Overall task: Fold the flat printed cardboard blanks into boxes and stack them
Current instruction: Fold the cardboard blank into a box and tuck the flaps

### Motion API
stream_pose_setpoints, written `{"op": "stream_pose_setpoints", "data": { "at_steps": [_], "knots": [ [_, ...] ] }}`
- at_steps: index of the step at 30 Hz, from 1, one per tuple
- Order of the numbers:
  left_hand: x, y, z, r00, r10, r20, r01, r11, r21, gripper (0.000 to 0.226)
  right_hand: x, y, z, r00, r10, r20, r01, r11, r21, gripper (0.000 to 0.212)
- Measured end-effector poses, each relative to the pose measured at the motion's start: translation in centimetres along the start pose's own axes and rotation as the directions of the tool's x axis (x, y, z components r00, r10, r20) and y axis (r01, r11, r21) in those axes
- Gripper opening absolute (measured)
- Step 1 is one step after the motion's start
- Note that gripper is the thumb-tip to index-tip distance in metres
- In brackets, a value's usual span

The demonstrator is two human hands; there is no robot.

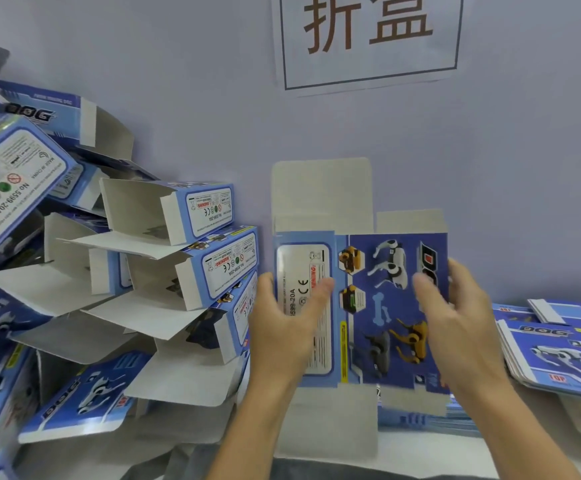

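I hold a blue printed cardboard blank [379, 306] upright in front of me, with its grey flaps sticking out above and below. My left hand [285, 317] grips its left edge, thumb lying across the white label panel. My right hand [455, 313] grips the right edge, thumb over the dog pictures. A leaning pile of folded boxes [192, 258] with open flaps fills the left side. To the right lies a stack of flat blanks [556, 355].
A pale wall stands close behind, with a paper sign [368, 39] bearing two large characters. More flat blanks [424, 417] lie under the held one on the white table [490, 452]. Loose boxes [1, 341] crowd the far left edge.
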State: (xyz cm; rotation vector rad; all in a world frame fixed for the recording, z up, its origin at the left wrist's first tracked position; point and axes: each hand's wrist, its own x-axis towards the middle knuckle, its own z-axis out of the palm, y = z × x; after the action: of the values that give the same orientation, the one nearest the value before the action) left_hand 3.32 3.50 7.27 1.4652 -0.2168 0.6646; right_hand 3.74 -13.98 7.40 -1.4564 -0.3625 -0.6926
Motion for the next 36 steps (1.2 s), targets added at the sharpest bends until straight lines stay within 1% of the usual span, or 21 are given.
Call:
{"op": "stream_pose_setpoints", "data": {
  "at_steps": [2, 3, 4, 5, 6, 7, 8, 9, 10, 12, 14, 15, 19, 20, 22, 25, 26, 29, 33, 34, 36],
  "knots": [
    [0.2, -0.3, -0.3, 0.999, -0.041, -0.027, 0.039, 0.998, -0.050, 0.041, 0.3, -0.3, -0.4, 0.998, 0.038, -0.051, -0.035, 0.998, 0.058, 0.016],
    [0.2, -0.2, -0.3, 0.998, -0.056, -0.018, 0.055, 0.997, -0.063, 0.042, 0.3, -0.3, -0.7, 0.997, 0.049, -0.058, -0.044, 0.996, 0.073, 0.018],
    [0.2, 0.0, -0.3, 0.999, -0.041, -0.027, 0.041, 0.999, -0.025, 0.047, 0.4, -0.4, -0.8, 0.997, 0.044, -0.061, -0.039, 0.997, 0.067, 0.018],
    [0.2, 0.2, -0.4, 0.998, 0.018, -0.054, -0.014, 0.998, 0.068, 0.055, 0.4, -0.5, -0.9, 0.998, 0.029, -0.057, -0.026, 0.998, 0.057, 0.019],
    [0.3, 0.5, -0.4, 0.992, 0.108, -0.065, -0.096, 0.980, 0.174, 0.064, 0.3, -0.7, -0.9, 0.999, 0.012, -0.045, -0.010, 0.999, 0.050, 0.018],
    [0.3, 0.8, -0.3, 0.977, 0.210, -0.045, -0.193, 0.950, 0.247, 0.070, 0.2, -0.9, -0.9, 1.000, 0.000, -0.021, 0.001, 0.999, 0.054, 0.018],
    [0.3, 1.1, -0.2, 0.960, 0.279, 0.002, -0.268, 0.919, 0.288, 0.075, 0.1, -1.1, -0.9, 1.000, -0.008, 0.012, 0.007, 0.998, 0.064, 0.017],
    [0.3, 1.4, -0.1, 0.952, 0.300, 0.056, -0.302, 0.900, 0.315, 0.082, 0.1, -1.4, -0.9, 0.999, -0.013, 0.050, 0.010, 0.997, 0.073, 0.017],
    [0.2, 1.8, 0.0, 0.953, 0.287, 0.098, -0.303, 0.892, 0.335, 0.087, 0.1, -1.7, -1.0, 0.996, -0.018, 0.087, 0.011, 0.997, 0.074, 0.019],
    [0.1, 2.4, 0.1, 0.963, 0.234, 0.132, -0.266, 0.891, 0.368, 0.094, 0.1, -2.6, -1.3, 0.986, -0.018, 0.167, 0.004, 0.997, 0.080, 0.022],
    [0.0, 2.8, -0.2, 0.966, 0.222, 0.129, -0.255, 0.890, 0.378, 0.095, 0.2, -3.7, -1.7, 0.973, 0.012, 0.233, -0.032, 0.996, 0.083, 0.019],
    [0.1, 2.9, -0.3, 0.966, 0.229, 0.122, -0.258, 0.892, 0.370, 0.096, 0.2, -4.3, -1.8, 0.969, 0.034, 0.245, -0.051, 0.997, 0.063, 0.024],
    [0.2, 3.4, -0.7, 0.959, 0.252, 0.129, -0.281, 0.903, 0.326, 0.101, 0.1, -6.2, -1.8, 0.970, 0.077, 0.229, -0.071, 0.997, -0.033, 0.056],
    [0.3, 3.6, -0.7, 0.958, 0.255, 0.132, -0.285, 0.899, 0.333, 0.100, 0.0, -6.8, -1.8, 0.973, 0.082, 0.216, -0.072, 0.996, -0.053, 0.061],
    [0.3, 4.0, -0.8, 0.959, 0.248, 0.137, -0.281, 0.896, 0.344, 0.098, -0.1, -7.8, -1.6, 0.980, 0.071, 0.184, -0.055, 0.995, -0.088, 0.059],
    [0.2, 4.4, -0.9, 0.959, 0.241, 0.150, -0.280, 0.892, 0.355, 0.092, 0.0, -8.7, -1.5, 0.985, 0.074, 0.154, -0.044, 0.981, -0.187, 0.075],
    [0.3, 4.4, -0.9, 0.956, 0.250, 0.152, -0.289, 0.890, 0.353, 0.090, 0.1, -8.8, -1.5, 0.989, 0.074, 0.129, -0.047, 0.979, -0.200, 0.074],
    [0.2, 4.4, -0.9, 0.945, 0.280, 0.171, -0.323, 0.884, 0.337, 0.077, 0.2, -8.6, -1.3, 0.999, 0.029, 0.021, -0.023, 0.972, -0.233, 0.058],
    [0.0, 5.2, -0.9, 0.929, 0.317, 0.192, -0.363, 0.883, 0.297, 0.063, 0.2, -8.1, -1.1, 0.997, -0.022, -0.078, -0.001, 0.960, -0.281, 0.041],
    [-0.1, 5.5, -0.9, 0.929, 0.309, 0.205, -0.360, 0.887, 0.290, 0.064, 0.2, -8.0, -1.0, 0.994, -0.030, -0.103, -0.001, 0.958, -0.287, 0.037],
    [-0.3, 5.8, -0.8, 0.933, 0.259, 0.250, -0.326, 0.904, 0.278, 0.074, 0.2, -7.8, -0.9, 0.987, -0.028, -0.161, -0.017, 0.963, -0.269, 0.030]
  ]
}}
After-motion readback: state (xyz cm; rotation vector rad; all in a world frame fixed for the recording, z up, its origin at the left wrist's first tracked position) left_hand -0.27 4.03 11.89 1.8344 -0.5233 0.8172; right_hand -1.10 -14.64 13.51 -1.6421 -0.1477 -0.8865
